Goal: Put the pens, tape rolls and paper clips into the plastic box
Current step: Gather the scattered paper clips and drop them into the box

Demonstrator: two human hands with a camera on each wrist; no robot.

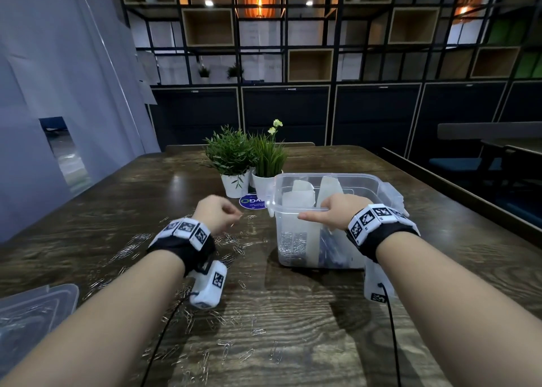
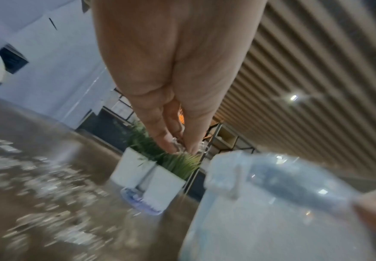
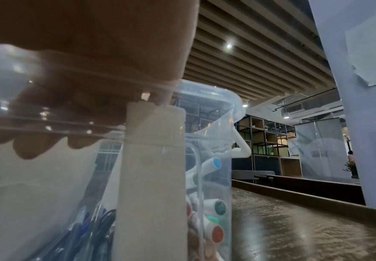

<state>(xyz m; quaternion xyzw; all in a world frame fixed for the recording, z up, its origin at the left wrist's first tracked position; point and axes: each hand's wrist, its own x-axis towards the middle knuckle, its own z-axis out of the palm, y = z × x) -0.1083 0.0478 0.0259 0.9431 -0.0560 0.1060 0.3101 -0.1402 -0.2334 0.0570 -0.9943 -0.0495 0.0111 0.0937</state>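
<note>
The small silver wire paper clips (image 2: 177, 144) pinched in the left hand (image 1: 215, 212) should be released over the clear plastic box (image 1: 296, 250), steadied by the gripping right hand (image 1: 337, 210) near the desk's middle

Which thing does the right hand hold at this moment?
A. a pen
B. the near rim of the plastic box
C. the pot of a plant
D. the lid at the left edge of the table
B: in the head view the right hand grips the near rim of the plastic box, fingers curled inside and thumb along the outside; the right wrist view shows those fingers through the clear wall.
</note>
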